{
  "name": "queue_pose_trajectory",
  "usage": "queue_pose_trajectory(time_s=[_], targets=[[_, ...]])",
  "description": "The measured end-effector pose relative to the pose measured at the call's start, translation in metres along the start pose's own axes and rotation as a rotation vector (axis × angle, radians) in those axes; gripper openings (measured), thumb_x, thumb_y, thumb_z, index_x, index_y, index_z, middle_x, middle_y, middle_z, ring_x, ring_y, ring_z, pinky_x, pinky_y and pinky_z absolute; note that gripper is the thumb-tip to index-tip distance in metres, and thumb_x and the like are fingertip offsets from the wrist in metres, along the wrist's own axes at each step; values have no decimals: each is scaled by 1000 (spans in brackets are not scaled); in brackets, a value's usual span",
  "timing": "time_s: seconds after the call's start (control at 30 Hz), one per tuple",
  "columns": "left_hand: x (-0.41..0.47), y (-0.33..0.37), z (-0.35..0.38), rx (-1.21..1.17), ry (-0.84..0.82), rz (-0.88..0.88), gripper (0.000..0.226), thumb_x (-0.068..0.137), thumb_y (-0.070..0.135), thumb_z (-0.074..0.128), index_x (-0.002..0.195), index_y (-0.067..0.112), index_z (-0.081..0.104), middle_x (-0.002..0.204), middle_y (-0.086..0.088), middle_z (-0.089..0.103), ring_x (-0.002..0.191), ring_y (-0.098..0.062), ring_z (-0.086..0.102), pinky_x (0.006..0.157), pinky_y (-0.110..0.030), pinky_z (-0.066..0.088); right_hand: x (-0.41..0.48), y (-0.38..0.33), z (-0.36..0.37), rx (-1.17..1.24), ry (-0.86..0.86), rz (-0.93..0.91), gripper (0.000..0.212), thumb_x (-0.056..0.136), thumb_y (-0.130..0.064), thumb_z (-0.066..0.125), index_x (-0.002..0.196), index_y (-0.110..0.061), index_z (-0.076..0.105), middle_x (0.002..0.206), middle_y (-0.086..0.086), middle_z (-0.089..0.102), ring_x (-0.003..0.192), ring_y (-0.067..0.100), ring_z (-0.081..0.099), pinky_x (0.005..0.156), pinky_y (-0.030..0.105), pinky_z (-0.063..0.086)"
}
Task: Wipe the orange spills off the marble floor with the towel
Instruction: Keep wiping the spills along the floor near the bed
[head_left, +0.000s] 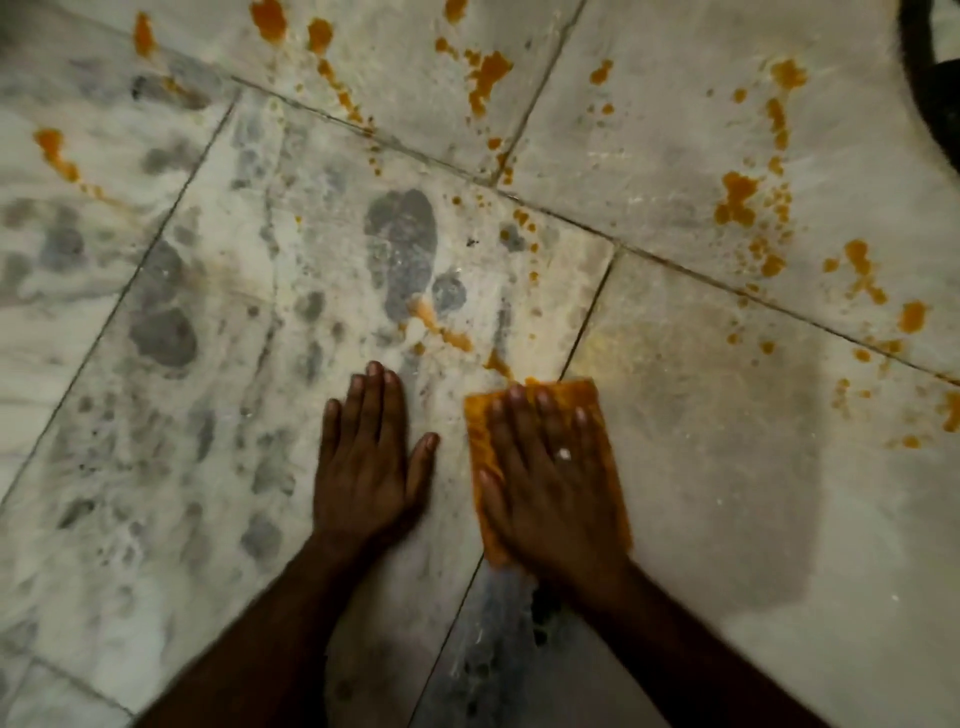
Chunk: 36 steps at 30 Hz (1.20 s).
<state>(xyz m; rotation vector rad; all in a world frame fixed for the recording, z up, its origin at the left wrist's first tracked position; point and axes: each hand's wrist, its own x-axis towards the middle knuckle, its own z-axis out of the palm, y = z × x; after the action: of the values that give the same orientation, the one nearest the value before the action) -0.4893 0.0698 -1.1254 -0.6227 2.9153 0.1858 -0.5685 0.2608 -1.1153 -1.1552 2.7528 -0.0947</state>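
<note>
The right hand (553, 488) lies flat on the towel (574, 397). Its fingers are straight and a bit spread, and it presses the towel onto the marble floor (701, 467). The towel is a small folded pad, near the middle and a little to the right. The left hand (366, 462) is flat on the bare floor just left of it, fingers straight, holding nothing.

Most of the orange spills (735, 200) are far from the hands, at the far right and along the far edge. One thin orange streak (447, 332) sits just beyond the towel.

What could go wrong? The towel looks orange all over. Pushed over clean tile, it may smear colour around instead of lifting it. A faint yellow haze on the tile beside it hints at that. The floor looks wet, so the left hand could slip. Orange could also settle in the dark joint (587, 322) between tiles, where a flat pad may not reach.

The towel's middle is hidden under the hand, so I cannot tell how thick it is. A dark curved thing (935, 88) is cut off at the far right corner, and I cannot tell what it is. The edges are blurry, so tiny spots there are hard to make out.
</note>
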Motion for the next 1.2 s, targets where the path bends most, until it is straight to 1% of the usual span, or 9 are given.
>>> queue_pose_trajectory(time_s=[0.1, 0.2, 0.4, 0.53, 0.67, 0.83, 1.0, 1.1, 1.2], targets=[[15, -27, -7, 32, -4, -43, 81, 99, 60, 21, 160, 8, 11, 168, -12, 9, 156, -26, 8, 126, -47, 7, 70, 20, -11, 7, 11, -31, 68, 103, -48, 31, 161, -13, 22, 168, 13, 20, 155, 34, 19, 123, 59, 15], [22, -35, -8, 26, -15, -29, 80, 99, 60, 22, 160, 10, 10, 168, -9, 6, 156, -24, 4, 126, -46, 6, 104, 70, -24, -37, -5, 124, 71, 102, -52, 25, 162, -15, 16, 169, 11, 17, 156, 32, 17, 125, 58, 11], [22, -34, -6, -14, 6, -55, 77, 100, 57, 21, 160, 9, 12, 168, -8, 8, 156, -22, 7, 127, -43, 5, 30, 85, -22, -56, -25, 408, 71, 103, -49, 16, 162, -11, 7, 170, 16, 10, 155, 36, 15, 123, 60, 13], [22, -34, -6, -19, 37, -51, 76, 101, 56, 25, 159, 7, 15, 168, -10, 11, 156, -23, 10, 127, -42, 8, 5, 4, -8, -48, -16, 55, 69, 100, -40, 34, 159, -4, 24, 165, 22, 22, 151, 43, 25, 121, 63, 18], [22, -37, -6, -23, 72, -28, 74, 101, 53, 26, 158, 5, 20, 167, -13, 14, 155, -25, 13, 126, -43, 12, 84, -31, -2, 6, 32, -198, 69, 102, -45, 38, 161, -13, 22, 168, 11, 20, 156, 32, 17, 124, 57, 17], [23, -38, -7, -34, 61, -32, 74, 101, 52, 29, 158, 6, 18, 167, -11, 13, 156, -23, 10, 127, -41, 9, 161, 15, -22, -86, -44, -142, 68, 103, -51, 24, 163, -19, 13, 170, 7, 12, 157, 27, 10, 126, 53, 7], [23, -37, -8, -59, 64, -37, 74, 102, 53, 27, 159, 6, 16, 168, -11, 12, 156, -23, 10, 127, -41, 10, 116, 70, -29, -116, -71, 126, 72, 103, -51, 19, 163, -15, 3, 171, 9, 0, 158, 28, 1, 126, 53, 5], [22, -37, -8, -117, 83, -72, 74, 102, 51, 27, 159, 8, 12, 169, -9, 7, 156, -21, 5, 127, -41, 6, 60, 46, -21, -170, -79, -69, 70, 103, -43, 27, 160, -3, 17, 168, 21, 10, 156, 39, 8, 122, 63, 15], [22, -39, -6, -165, 105, -109, 68, 103, 44, 24, 158, 5, 16, 168, -11, 11, 156, -23, 8, 127, -43, 8, 62, -1, -9, -110, -60, -352, 65, 103, -43, 32, 158, -8, 29, 166, 16, 22, 155, 37, 15, 120, 61, 23]])
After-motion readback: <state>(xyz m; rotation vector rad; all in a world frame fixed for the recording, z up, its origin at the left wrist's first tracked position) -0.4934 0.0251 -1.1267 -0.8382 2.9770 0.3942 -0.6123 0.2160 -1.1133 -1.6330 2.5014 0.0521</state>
